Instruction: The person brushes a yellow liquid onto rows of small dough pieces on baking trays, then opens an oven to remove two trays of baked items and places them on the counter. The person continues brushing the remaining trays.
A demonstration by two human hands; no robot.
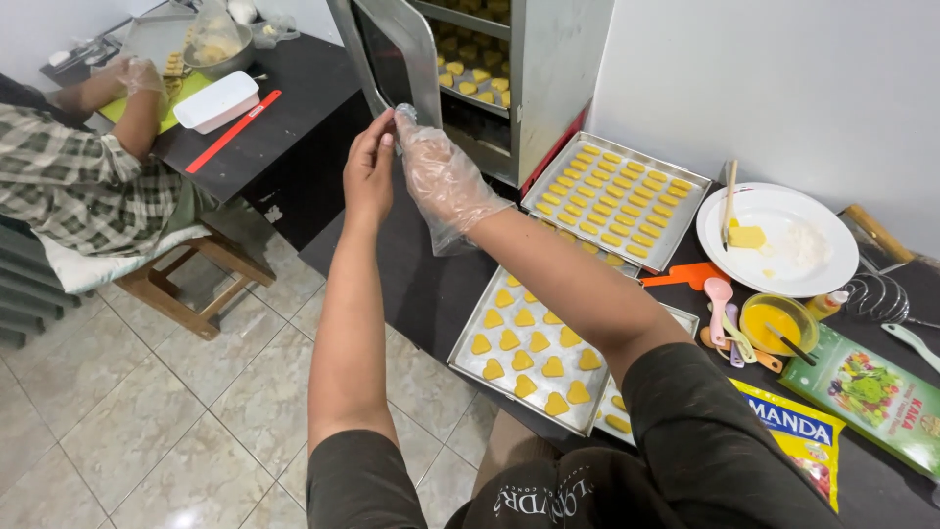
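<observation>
Head view. Both hands raised in front of me, above the dark counter (411,284). My right hand (441,176) sits inside a thin clear plastic disposable glove (452,201), loose and baggy at the wrist, fingers extended and spread a little, gripping nothing. My bare left hand (369,168) has its fingers closed in a pinch on the glove's fingertip film, near the top of the right hand.

To seat the glove well, I judge it best to work one fingertip at a time, then draw the cuff toward the wrist; thin film could tear if yanked.

Below my arms: a rectangular metal baking tray of yellow heart-shaped dough pieces (534,348). Further back, a second metal tray of small yellow oblong pieces (615,199), just beside an open steel oven cabinet (519,69). Right of that, a round white plate (778,238) and a small bowl of orange-yellow egg wash (778,323).

Far left, another person in a checked shirt (69,181) sits at a separate dark table.
</observation>
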